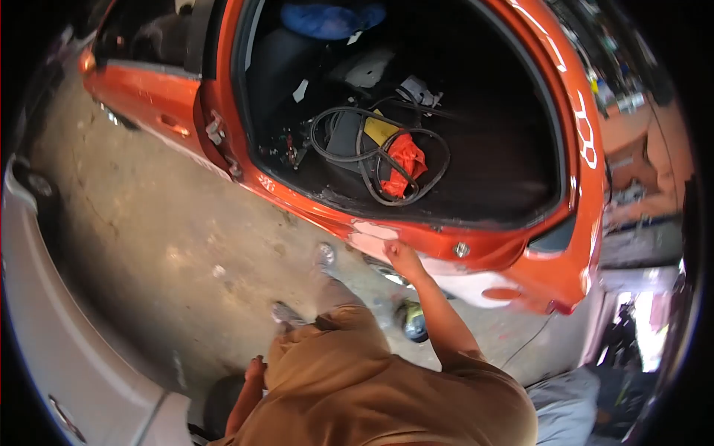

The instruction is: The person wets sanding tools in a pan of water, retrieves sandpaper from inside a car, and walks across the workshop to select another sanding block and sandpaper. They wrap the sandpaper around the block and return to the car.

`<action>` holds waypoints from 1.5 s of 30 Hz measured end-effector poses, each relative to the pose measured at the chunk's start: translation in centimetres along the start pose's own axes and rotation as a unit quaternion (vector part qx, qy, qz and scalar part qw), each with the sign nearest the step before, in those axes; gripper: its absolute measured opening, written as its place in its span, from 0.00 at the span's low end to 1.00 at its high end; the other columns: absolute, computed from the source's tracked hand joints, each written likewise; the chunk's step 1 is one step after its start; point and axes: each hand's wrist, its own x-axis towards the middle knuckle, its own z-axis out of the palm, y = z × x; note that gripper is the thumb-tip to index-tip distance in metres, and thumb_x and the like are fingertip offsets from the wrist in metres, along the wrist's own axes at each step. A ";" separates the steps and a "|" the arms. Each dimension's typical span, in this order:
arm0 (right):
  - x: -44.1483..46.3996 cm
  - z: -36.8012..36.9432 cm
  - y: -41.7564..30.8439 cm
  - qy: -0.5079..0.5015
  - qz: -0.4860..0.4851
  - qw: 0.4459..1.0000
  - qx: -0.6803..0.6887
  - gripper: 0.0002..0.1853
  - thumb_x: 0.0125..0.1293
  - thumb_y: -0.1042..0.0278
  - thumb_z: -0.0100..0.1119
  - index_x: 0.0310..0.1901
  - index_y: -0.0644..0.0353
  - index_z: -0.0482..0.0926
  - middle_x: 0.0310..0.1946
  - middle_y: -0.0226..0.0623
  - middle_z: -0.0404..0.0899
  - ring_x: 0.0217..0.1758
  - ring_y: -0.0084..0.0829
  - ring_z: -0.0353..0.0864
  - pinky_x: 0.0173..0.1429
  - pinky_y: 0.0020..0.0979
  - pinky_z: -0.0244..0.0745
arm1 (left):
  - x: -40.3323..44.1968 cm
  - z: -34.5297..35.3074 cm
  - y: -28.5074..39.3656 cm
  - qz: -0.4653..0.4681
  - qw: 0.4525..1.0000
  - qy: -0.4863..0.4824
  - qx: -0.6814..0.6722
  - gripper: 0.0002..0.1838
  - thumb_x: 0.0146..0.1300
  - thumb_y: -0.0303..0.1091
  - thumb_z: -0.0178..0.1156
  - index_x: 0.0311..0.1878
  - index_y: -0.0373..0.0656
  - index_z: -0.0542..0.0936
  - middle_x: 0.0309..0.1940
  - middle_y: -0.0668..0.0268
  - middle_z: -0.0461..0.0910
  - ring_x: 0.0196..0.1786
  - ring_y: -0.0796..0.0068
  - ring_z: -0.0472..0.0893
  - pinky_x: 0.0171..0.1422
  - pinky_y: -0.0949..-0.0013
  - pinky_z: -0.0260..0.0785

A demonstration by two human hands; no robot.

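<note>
Hands (pixel 255 368) — two, the right (pixel 402 260) at one orange car (pixel 431 242)

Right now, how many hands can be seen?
2: right hand at the pale patch on the orange car; left hand low beside the tan clothing. Others may be hidden.

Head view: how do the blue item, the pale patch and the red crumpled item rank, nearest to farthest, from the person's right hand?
1. Pale patch, right by the right hand.
2. Red crumpled item, inside the car.
3. Blue item, at the picture's top edge.
</note>
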 end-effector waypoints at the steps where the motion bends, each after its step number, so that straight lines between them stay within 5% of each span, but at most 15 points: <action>1: 4.0 -1.8 -0.6 0.040 -0.038 0.998 -0.020 0.13 0.66 0.63 0.59 0.46 0.61 0.81 0.41 0.46 0.83 0.42 0.39 0.83 0.47 0.38 0.77 | 0.6 1.8 0.8 -0.021 1.000 -0.003 -0.006 0.19 0.68 0.41 0.48 0.60 0.48 0.72 0.55 0.47 0.76 0.54 0.47 0.80 0.56 0.47 0.75; 3: 12.8 -4.6 -0.7 0.041 -0.069 0.994 0.079 0.12 0.64 0.68 0.58 0.47 0.63 0.81 0.40 0.49 0.83 0.43 0.43 0.84 0.48 0.36 0.76 | 2.2 6.2 0.7 -0.019 1.000 -0.007 -0.015 0.16 0.68 0.38 0.47 0.55 0.44 0.73 0.47 0.46 0.79 0.49 0.44 0.81 0.49 0.46 0.76; 4: 17.8 -5.2 1.3 0.021 -0.048 0.997 0.065 0.13 0.65 0.67 0.59 0.47 0.63 0.81 0.40 0.48 0.84 0.44 0.41 0.84 0.49 0.35 0.76 | 1.3 5.8 2.6 -0.104 0.992 0.005 -0.065 0.15 0.68 0.37 0.47 0.52 0.42 0.74 0.42 0.44 0.80 0.46 0.41 0.81 0.47 0.45 0.75; 6: 26.1 -7.7 0.8 0.029 -0.039 0.998 0.032 0.12 0.67 0.65 0.57 0.48 0.62 0.81 0.42 0.48 0.84 0.47 0.40 0.84 0.50 0.35 0.76 | 0.1 7.5 4.4 -0.125 0.965 0.146 -0.176 0.14 0.67 0.38 0.47 0.46 0.40 0.78 0.36 0.43 0.81 0.44 0.40 0.81 0.46 0.43 0.73; 8: 35.2 -8.5 3.1 0.032 -0.042 0.998 -0.041 0.10 0.66 0.66 0.55 0.43 0.61 0.81 0.38 0.45 0.84 0.44 0.43 0.84 0.48 0.37 0.76 | -0.6 7.8 6.7 -0.096 0.953 0.155 -0.243 0.15 0.70 0.40 0.46 0.47 0.42 0.78 0.38 0.44 0.81 0.48 0.43 0.80 0.49 0.48 0.73; 11: 47.5 -8.2 7.4 0.059 -0.106 0.992 -0.013 0.06 0.65 0.71 0.57 0.41 0.59 0.82 0.34 0.38 0.84 0.39 0.29 0.83 0.47 0.30 0.75 | -2.1 8.9 10.7 -0.184 0.933 0.168 -0.260 0.14 0.69 0.39 0.48 0.50 0.43 0.77 0.40 0.45 0.81 0.47 0.44 0.80 0.49 0.50 0.72; 15: 58.2 -7.0 10.0 0.067 -0.075 0.983 -0.154 0.09 0.65 0.65 0.57 0.40 0.60 0.83 0.36 0.43 0.85 0.43 0.39 0.85 0.50 0.34 0.76 | -4.4 9.1 14.6 -0.208 0.924 0.155 -0.282 0.14 0.69 0.38 0.49 0.53 0.45 0.74 0.44 0.47 0.80 0.48 0.44 0.79 0.51 0.50 0.71; 20: 64.1 -5.5 10.6 0.005 -0.118 0.956 -0.267 0.17 0.68 0.65 0.51 0.56 0.52 0.79 0.51 0.51 0.80 0.57 0.50 0.78 0.59 0.43 0.73 | -6.0 10.1 17.3 -0.266 0.908 0.105 -0.305 0.17 0.67 0.42 0.51 0.53 0.42 0.73 0.45 0.47 0.79 0.49 0.43 0.78 0.52 0.48 0.69; 21: 63.5 -5.7 8.6 -0.050 -0.051 0.955 -0.287 0.18 0.67 0.66 0.51 0.58 0.49 0.79 0.56 0.48 0.78 0.60 0.50 0.76 0.61 0.42 0.71 | -6.3 8.8 18.5 -0.273 0.920 0.103 -0.262 0.18 0.66 0.43 0.53 0.53 0.40 0.73 0.44 0.47 0.79 0.49 0.43 0.78 0.52 0.49 0.70; 24: 63.8 -5.9 9.5 -0.112 -0.105 0.935 -0.319 0.17 0.66 0.65 0.53 0.56 0.48 0.80 0.57 0.46 0.77 0.60 0.49 0.75 0.61 0.41 0.71 | -6.1 7.8 18.6 -0.238 0.917 0.117 -0.298 0.18 0.66 0.42 0.53 0.52 0.40 0.73 0.44 0.46 0.79 0.50 0.43 0.78 0.51 0.49 0.70; 28: 61.4 -8.3 9.7 -0.104 -0.138 0.933 -0.315 0.10 0.63 0.68 0.57 0.44 0.59 0.81 0.44 0.50 0.79 0.51 0.51 0.78 0.55 0.42 0.73 | -5.6 7.5 18.2 -0.229 0.935 0.115 -0.247 0.16 0.66 0.40 0.53 0.52 0.42 0.73 0.41 0.46 0.79 0.47 0.44 0.78 0.50 0.49 0.70; 34: 58.0 -14.9 13.9 0.126 -0.096 0.943 -0.292 0.12 0.68 0.66 0.46 0.45 0.60 0.77 0.43 0.54 0.80 0.48 0.56 0.78 0.53 0.47 0.73 | -4.7 7.0 15.2 -0.197 0.952 0.118 -0.202 0.13 0.68 0.36 0.50 0.53 0.45 0.73 0.40 0.47 0.78 0.46 0.43 0.77 0.49 0.47 0.69; 39: 53.1 -22.3 14.5 0.305 -0.008 0.951 0.051 0.09 0.70 0.68 0.47 0.43 0.63 0.75 0.35 0.43 0.81 0.37 0.34 0.82 0.42 0.35 0.75 | -3.0 5.6 12.4 -0.189 0.950 0.112 -0.221 0.13 0.68 0.36 0.49 0.51 0.44 0.75 0.43 0.47 0.79 0.46 0.44 0.78 0.49 0.47 0.70; 42: 45.5 -24.0 7.5 0.368 -0.028 0.903 0.219 0.09 0.72 0.68 0.47 0.46 0.65 0.72 0.36 0.38 0.79 0.34 0.28 0.79 0.40 0.30 0.80 | -1.1 3.3 10.5 -0.187 0.958 0.115 -0.183 0.14 0.68 0.38 0.49 0.50 0.42 0.77 0.44 0.47 0.79 0.48 0.45 0.77 0.52 0.49 0.70; 45: 34.7 -21.2 2.4 0.323 -0.031 0.881 0.346 0.08 0.73 0.68 0.48 0.45 0.63 0.71 0.36 0.37 0.77 0.32 0.26 0.79 0.38 0.31 0.81 | 1.0 -2.5 7.8 -0.119 0.958 0.216 -0.144 0.17 0.66 0.38 0.54 0.51 0.35 0.77 0.49 0.46 0.78 0.55 0.47 0.76 0.61 0.52 0.67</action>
